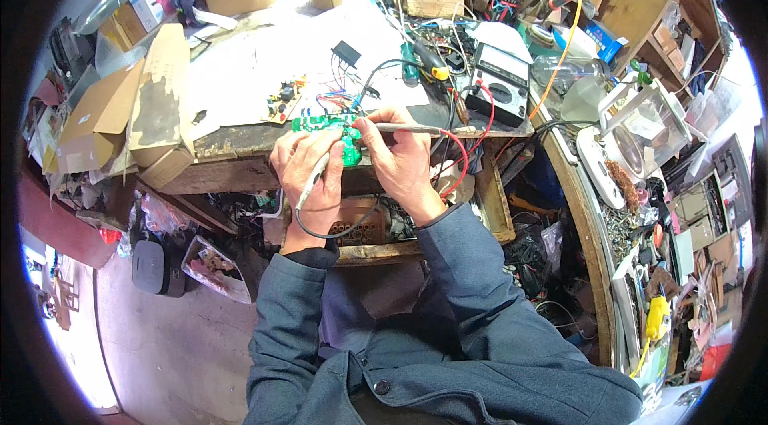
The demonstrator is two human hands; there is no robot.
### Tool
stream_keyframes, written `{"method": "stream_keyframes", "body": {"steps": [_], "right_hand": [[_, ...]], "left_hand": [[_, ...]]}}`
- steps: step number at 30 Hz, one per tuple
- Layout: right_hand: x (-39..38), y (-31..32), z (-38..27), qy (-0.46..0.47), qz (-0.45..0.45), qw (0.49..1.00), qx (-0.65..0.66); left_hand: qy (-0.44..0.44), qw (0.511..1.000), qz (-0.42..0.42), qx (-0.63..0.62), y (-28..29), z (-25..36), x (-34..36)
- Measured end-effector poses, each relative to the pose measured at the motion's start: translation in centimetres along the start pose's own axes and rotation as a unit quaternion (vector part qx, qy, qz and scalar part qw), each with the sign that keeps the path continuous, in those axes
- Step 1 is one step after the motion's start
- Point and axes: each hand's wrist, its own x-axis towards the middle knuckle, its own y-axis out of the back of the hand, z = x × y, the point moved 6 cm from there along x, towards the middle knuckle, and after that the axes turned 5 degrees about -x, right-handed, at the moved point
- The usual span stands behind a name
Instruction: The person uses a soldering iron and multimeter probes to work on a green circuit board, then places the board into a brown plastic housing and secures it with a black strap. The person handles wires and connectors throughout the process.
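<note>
we have the grip of our right hand (392,155) clamped on a red-lead probe (408,127), and that of our left hand (308,163) clamped on a black-lead probe (314,175). between our hands we see the green circuit board (350,145), at one o'clock from the left. on the tabletop (234,140), a multimeter (500,81) lies at two o'clock from our right hand.

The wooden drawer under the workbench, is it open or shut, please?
Open: the wooden drawer juts out past the workbench, and its inside shows from above.
</note>
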Motion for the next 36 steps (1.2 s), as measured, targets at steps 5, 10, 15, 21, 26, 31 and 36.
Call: {"method": "stream_keyframes", "body": {"steps": [5,10,15,21,26,31,36], "right_hand": [[0.1,0.0,0.3,0.005,0.001,1.000,0.000],[0.1,0.0,0.2,0.003,-0.002,1.000,-0.008],[0.1,0.0,0.1,0.015,0.007,1.000,-0.005],[-0.1,-0.3,0.8,0.001,-0.006,1.000,0.016],[-0.2,-0.3,0.9,0.004,0.014,0.998,0.065],[-0.3,-0.4,1.6,-0.009,-0.037,0.998,0.052],[-0.6,-0.7,1.8,-0.026,-0.053,0.997,0.053]], "left_hand": [[0.000,1.000,-0.010,-0.004,-0.1,0.1,0.1],[-0.005,1.000,-0.010,0.001,-0.1,0.1,0.1],[-0.002,1.000,-0.012,-0.003,-0.1,0.0,0.0],[0.003,1.000,0.010,-0.014,0.1,0.0,0.2],[0.031,0.998,0.038,-0.048,0.5,-0.8,-0.7],[0.042,0.994,0.092,-0.044,1.4,-1.0,-0.9],[0.139,0.969,0.157,-0.127,3.5,-1.8,-1.8]]}}
